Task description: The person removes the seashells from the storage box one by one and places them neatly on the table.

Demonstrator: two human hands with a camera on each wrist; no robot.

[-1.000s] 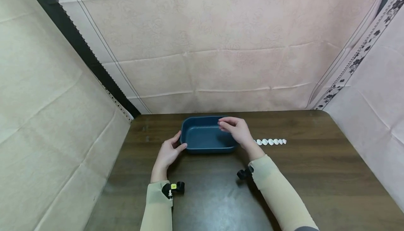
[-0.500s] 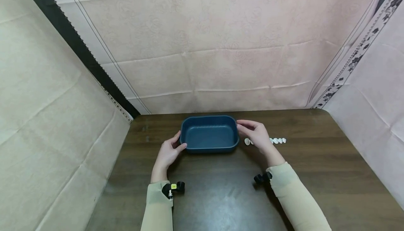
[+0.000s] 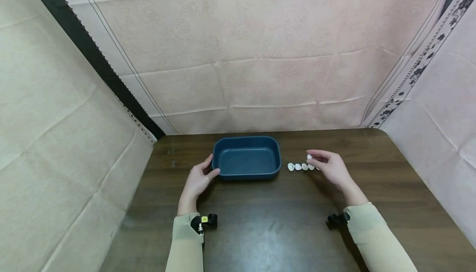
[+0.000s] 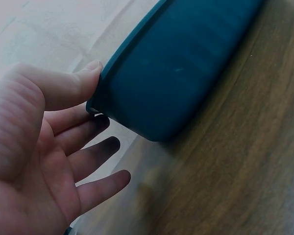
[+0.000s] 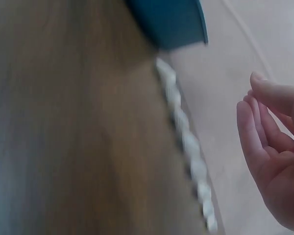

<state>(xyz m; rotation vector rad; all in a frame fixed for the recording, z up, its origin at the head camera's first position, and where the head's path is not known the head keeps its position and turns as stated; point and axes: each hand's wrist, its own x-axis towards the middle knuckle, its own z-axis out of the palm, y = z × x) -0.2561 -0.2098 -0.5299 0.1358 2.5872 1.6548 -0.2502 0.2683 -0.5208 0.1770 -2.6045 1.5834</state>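
My left hand (image 3: 198, 181) holds the left end of a dark teal rectangular basin (image 3: 247, 156), thumb and fingers at its rim. In the left wrist view the other fingers spread loosely below that rim (image 4: 122, 56). Over the row of small white rounded pieces (image 3: 291, 167), my right hand (image 3: 331, 168) is raised, with thumb and fingertips close together. Between them the head view shows a small white piece (image 3: 309, 156); the right wrist view does not show it. That view shows the row (image 5: 190, 144) blurred, so the pieces' exact kind cannot be told.
Everything rests on a brown wooden table (image 3: 245, 222). Pale cloth (image 3: 238, 57) hangs behind the table's far edge, and more cloth hangs at the left and right. The row of pieces runs rightward from beside the basin.
My right hand has moved right, from above the basin past its right rim to over the white row. The left hand and the basin have stayed in place.
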